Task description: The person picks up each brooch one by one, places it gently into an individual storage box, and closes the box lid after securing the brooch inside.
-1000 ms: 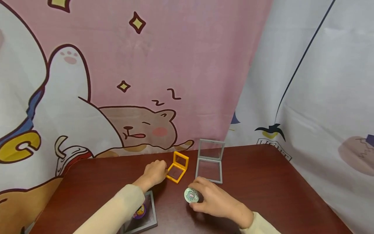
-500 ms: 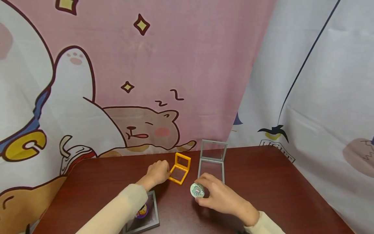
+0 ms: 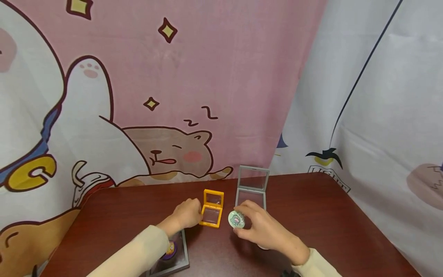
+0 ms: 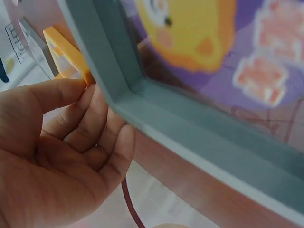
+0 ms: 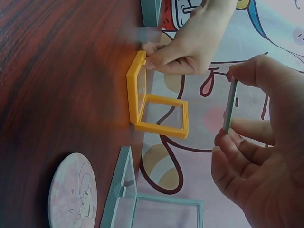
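My left hand (image 3: pixel 188 213) pinches the left edge of a small yellow display frame (image 5: pixel 161 130), which stands unfolded on the table with its lid raised. To its right, my right hand (image 3: pixel 264 231) holds a pale green round badge (image 3: pixel 236 219) by its rim between thumb and fingers. The badge is above the table, its printed face toward the head camera; the right wrist view has the badge (image 5: pixel 230 105) edge-on. Below the right hand lies a whitish round badge (image 5: pixel 73 194), mostly hidden in the head view.
Behind the right hand stands a larger grey frame (image 3: pixel 252 189), unfolded. At the front left, another grey frame (image 3: pixel 186 256) with a purple and yellow badge (image 3: pixel 170 250) is partly covered by the left sleeve. A printed curtain (image 3: pixel 242 96) hangs behind the table (image 3: pixel 311 207).
The yellow frame has come nearer and turned squarer to the head camera, with the left hand on it. My right hand has carried the pale green badge slightly farther away and right.
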### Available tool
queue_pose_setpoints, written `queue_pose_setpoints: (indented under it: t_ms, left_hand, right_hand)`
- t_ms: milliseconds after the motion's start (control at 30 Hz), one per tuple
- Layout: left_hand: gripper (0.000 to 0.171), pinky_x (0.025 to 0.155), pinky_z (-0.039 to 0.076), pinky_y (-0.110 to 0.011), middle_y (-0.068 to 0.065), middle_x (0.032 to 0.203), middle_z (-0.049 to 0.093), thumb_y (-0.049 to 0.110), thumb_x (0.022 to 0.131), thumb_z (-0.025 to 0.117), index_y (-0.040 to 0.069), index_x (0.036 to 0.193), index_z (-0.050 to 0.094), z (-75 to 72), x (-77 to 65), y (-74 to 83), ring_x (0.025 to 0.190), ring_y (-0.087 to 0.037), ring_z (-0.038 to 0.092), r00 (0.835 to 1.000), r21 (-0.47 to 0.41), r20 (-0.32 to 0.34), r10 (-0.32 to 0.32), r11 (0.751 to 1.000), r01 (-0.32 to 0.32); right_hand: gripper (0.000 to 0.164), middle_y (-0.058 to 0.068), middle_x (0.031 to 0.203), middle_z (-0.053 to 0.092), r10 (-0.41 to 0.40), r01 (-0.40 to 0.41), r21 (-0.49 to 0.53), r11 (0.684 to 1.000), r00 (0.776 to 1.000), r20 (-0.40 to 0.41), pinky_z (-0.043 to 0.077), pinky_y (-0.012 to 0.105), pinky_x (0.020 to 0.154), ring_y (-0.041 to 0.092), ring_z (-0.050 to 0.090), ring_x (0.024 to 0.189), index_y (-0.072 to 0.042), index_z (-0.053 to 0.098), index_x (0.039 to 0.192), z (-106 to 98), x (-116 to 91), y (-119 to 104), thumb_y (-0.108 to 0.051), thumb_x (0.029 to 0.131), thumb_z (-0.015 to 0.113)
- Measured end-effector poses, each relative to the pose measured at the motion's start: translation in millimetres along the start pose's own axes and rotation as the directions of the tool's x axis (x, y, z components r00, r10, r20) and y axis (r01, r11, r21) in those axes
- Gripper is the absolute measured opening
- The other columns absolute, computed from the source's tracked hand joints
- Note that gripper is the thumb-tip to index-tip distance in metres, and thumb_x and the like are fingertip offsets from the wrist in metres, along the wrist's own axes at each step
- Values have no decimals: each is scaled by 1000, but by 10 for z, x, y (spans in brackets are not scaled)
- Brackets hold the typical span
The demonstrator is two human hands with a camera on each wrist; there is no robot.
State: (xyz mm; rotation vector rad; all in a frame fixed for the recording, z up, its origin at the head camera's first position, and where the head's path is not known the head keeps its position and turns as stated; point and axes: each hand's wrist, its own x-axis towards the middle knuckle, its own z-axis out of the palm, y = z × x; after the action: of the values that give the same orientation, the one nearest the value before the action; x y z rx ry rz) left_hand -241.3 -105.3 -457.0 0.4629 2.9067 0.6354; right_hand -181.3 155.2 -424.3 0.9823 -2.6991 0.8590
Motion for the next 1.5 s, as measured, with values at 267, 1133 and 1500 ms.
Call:
queue_pose_setpoints:
  t_ms: [267, 1133, 1500]
  left_hand:
    - [32, 39, 31, -28, 6, 48, 37, 14, 78, 67, 15, 54, 45, 48, -133, 81, 42, -10, 36, 1000, -1, -1, 29, 1000, -29]
    - [38, 32, 19, -20, 15, 37, 25, 7, 68, 64, 19, 41, 39, 199, -434, 264, 34, 0, 22, 990, -73, 33, 136, 988, -134]
    - [41, 32, 12, -18, 15, 38, 18, 3, 67, 61, 20, 41, 33, 200, -499, 272, 36, 0, 13, 985, -89, 45, 166, 983, -161]
  right_hand:
    - [42, -11, 102, 52, -1, 3, 50, 999, 999, -43, 50, 27, 71, 3, 53, 83, -12, 63, 114, -3, 31, -7, -28, 77, 76]
    - [42, -11, 106, 52, -36, 39, 69, 997, 998, -44, 50, 28, 74, 4, 52, 90, -13, 61, 114, 152, 117, -53, -31, 79, 75]
    - [46, -8, 105, 53, -50, 50, -18, 999, 998, 26, 46, 20, 75, 6, 50, 90, -8, 63, 115, 326, 143, -95, -32, 78, 75]
